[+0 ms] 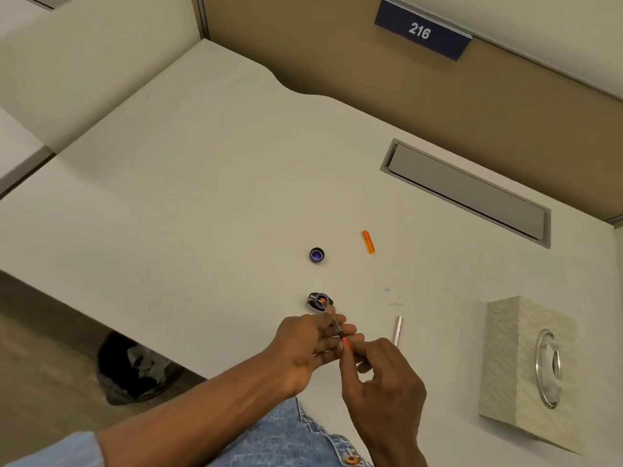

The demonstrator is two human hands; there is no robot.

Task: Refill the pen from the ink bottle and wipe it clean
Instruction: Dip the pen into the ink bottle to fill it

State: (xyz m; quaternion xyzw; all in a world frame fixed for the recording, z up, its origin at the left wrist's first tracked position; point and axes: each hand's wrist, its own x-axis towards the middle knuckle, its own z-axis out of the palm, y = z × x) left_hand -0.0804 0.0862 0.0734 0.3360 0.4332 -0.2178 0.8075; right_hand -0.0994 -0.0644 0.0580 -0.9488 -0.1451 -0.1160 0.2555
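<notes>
A small open ink bottle stands on the white desk. The pen's inner part, thin with an orange front end and a red rear end, slants down with its tip in the bottle's mouth. My left hand holds the pen's middle between its fingertips. My right hand pinches the red rear end. The bottle's dark cap lies upturned farther back. An orange pen barrel lies to the right of the cap.
A silvery pen piece lies just right of my hands. A tissue box stands at the right. A grey cable flap is set into the desk at the back. A black bin sits on the floor at the left.
</notes>
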